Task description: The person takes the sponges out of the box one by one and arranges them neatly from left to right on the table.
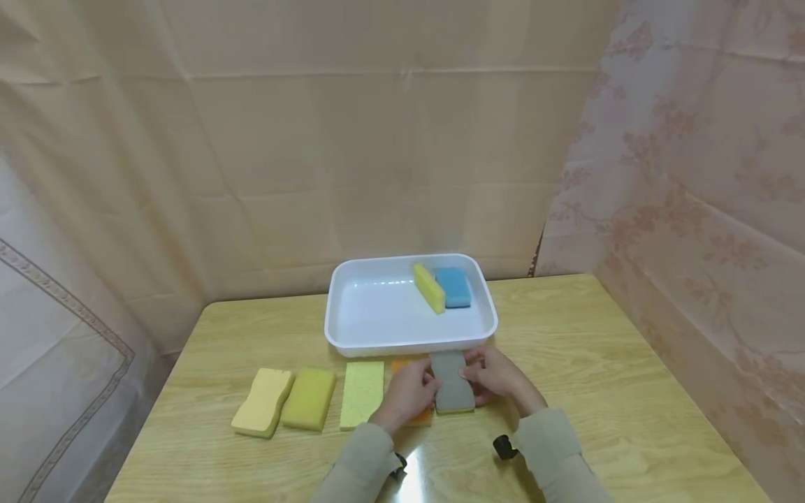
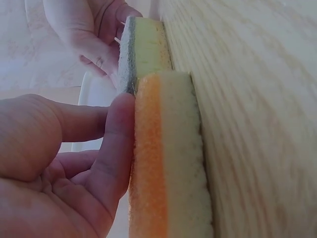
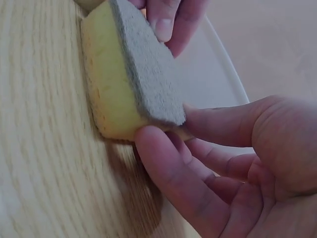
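A wavy-sided scrub sponge (image 1: 451,384), grey on top with a yellow body, lies on the table below the tray. My right hand (image 1: 497,374) pinches its right side, thumb at the grey edge and a finger against the yellow foam (image 3: 111,94). At its left side, my left hand (image 1: 407,392) holds the edge with curled fingertips, close against an orange-topped sponge (image 2: 148,153). From the head, that left hand partly hides the orange sponge, which lies just left of the grey one. Left of it is a flat pale yellow-green sponge (image 1: 363,395).
A white tray (image 1: 371,311) stands behind the hands, with a yellow sponge (image 1: 430,288) on edge and a blue sponge (image 1: 453,285) at its right end. On the left lie a darker yellow sponge (image 1: 309,398) and a pale wavy sponge (image 1: 263,402). Curtains hang behind the table.
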`<state>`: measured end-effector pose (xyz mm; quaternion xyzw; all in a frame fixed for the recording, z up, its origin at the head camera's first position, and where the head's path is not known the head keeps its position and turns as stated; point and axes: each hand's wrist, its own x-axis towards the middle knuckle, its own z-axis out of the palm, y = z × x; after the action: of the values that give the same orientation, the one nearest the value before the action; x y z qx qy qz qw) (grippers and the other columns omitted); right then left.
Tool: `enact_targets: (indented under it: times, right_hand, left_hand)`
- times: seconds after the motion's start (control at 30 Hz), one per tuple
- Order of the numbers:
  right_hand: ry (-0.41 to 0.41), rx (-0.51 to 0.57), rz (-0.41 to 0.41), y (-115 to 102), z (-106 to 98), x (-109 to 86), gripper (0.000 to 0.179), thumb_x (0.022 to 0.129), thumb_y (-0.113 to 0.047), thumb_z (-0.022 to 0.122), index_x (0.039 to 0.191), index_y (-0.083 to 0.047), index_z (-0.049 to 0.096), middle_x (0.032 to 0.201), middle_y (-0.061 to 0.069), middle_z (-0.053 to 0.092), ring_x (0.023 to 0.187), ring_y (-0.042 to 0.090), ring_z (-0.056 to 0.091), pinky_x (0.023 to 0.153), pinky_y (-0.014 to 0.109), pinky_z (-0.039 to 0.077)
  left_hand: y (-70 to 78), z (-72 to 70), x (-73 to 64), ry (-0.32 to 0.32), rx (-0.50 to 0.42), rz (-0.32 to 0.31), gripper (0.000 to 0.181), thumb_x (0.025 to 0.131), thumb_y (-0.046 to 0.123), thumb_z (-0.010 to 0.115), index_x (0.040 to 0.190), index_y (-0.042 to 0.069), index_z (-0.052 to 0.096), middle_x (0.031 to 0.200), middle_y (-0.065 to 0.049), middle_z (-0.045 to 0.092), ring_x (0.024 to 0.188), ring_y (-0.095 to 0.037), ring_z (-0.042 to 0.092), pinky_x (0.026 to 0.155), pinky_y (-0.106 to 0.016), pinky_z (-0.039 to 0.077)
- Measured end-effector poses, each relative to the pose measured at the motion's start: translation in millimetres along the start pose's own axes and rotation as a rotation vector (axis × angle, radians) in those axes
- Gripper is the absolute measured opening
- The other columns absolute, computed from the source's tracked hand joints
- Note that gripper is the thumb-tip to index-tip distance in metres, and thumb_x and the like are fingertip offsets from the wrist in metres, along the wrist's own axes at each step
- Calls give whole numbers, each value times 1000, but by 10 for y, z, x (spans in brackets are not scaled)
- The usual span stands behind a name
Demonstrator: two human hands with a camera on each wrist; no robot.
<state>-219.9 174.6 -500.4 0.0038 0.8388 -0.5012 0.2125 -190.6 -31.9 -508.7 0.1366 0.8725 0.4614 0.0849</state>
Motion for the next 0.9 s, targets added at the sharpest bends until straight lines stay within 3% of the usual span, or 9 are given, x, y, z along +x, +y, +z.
enact_targets:
  times: [0.27, 0.5, 0.77, 0.9]
  right_hand:
    - [29, -13, -20, -25, 15, -51, 32, 100, -6, 62, 129, 6, 58, 94, 11, 70, 77, 24, 69, 57, 39, 60]
    - [38, -34, -30, -67, 5, -144, 33, 100, -5, 60, 131, 7, 58, 95, 11, 71, 78, 25, 71, 57, 39, 60]
    - [8, -42, -38, -101, -4, -180, 30, 100, -7, 61, 129, 3, 61, 94, 11, 71, 77, 25, 70, 56, 38, 60]
    - [6, -65, -47, -110, -19, -219, 35, 100, -9, 63, 131, 5, 59, 93, 10, 71, 76, 25, 70, 57, 39, 60]
  left_hand:
    - [10, -85, 24, -43, -64, -17, 15, 95, 4, 67, 110, 4, 69, 71, 3, 66, 55, -11, 61, 51, -24, 50]
    - [36, -131, 16, -89, -138, -31, 6, 94, 1, 67, 100, 2, 70, 74, 0, 70, 55, -11, 64, 51, -24, 54]
    - [55, -137, -4, -76, -61, -51, 9, 92, 1, 71, 101, 3, 70, 71, 2, 68, 53, -12, 63, 51, -25, 53]
    - [60, -142, -11, -56, -11, -29, 20, 88, 2, 75, 107, 2, 71, 73, 3, 69, 54, -11, 61, 52, -23, 50]
